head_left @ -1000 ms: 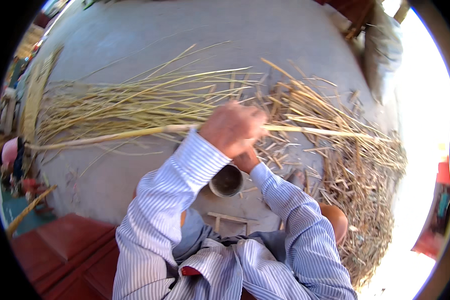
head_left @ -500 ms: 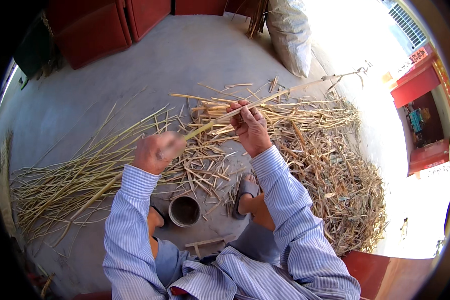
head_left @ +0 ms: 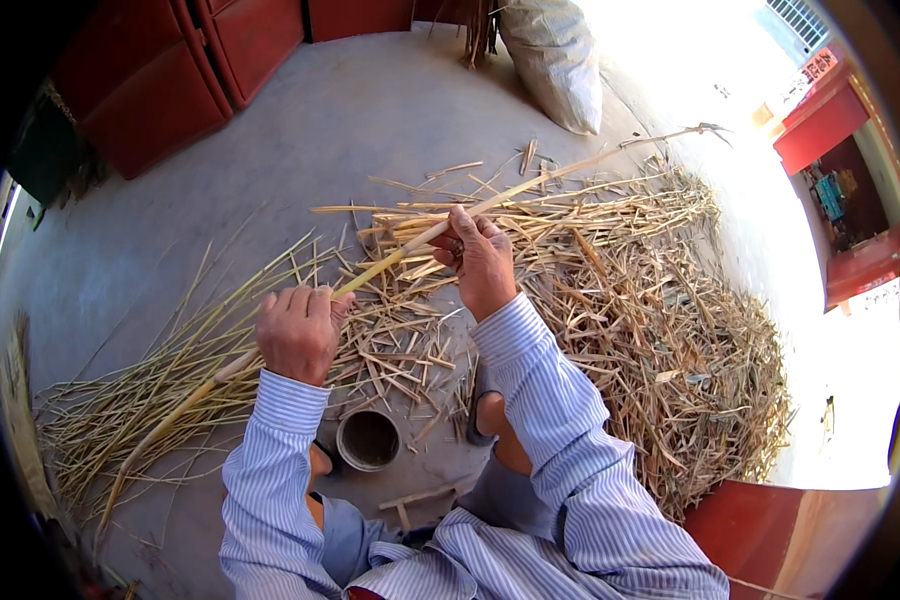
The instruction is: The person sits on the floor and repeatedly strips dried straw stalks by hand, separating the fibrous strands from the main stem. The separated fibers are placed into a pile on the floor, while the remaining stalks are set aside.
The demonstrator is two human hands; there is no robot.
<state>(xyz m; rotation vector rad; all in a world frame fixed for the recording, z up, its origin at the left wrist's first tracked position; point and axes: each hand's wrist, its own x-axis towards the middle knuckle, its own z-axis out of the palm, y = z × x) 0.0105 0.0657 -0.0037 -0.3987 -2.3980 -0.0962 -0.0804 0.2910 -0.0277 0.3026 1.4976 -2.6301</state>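
A long, pale yellow-green plant stalk (head_left: 385, 263) slants up from the lower left to the upper right across my view. My left hand (head_left: 298, 333) is closed around it, knuckles upward. Higher along it, my right hand (head_left: 483, 258) pinches the stalk between thumb and fingers. The stalk's thin dry tip reaches out to the upper right. Below my left hand lies a spread of long, thin, peeled-looking stalks (head_left: 170, 380). Under and beyond my right hand are short cut stalk pieces (head_left: 530, 222).
A heap of dry leaves and husks (head_left: 670, 370) covers the floor at right. A small round pot (head_left: 368, 440) stands between my feet. Red cabinets (head_left: 140, 75) and a stuffed white sack (head_left: 552, 65) stand at the back. A red panel (head_left: 740, 530) is at lower right.
My left hand has moved slightly down, its blurred motion now stilled. My right hand keeps its pinch on the stalk. The whole view has shifted a little.
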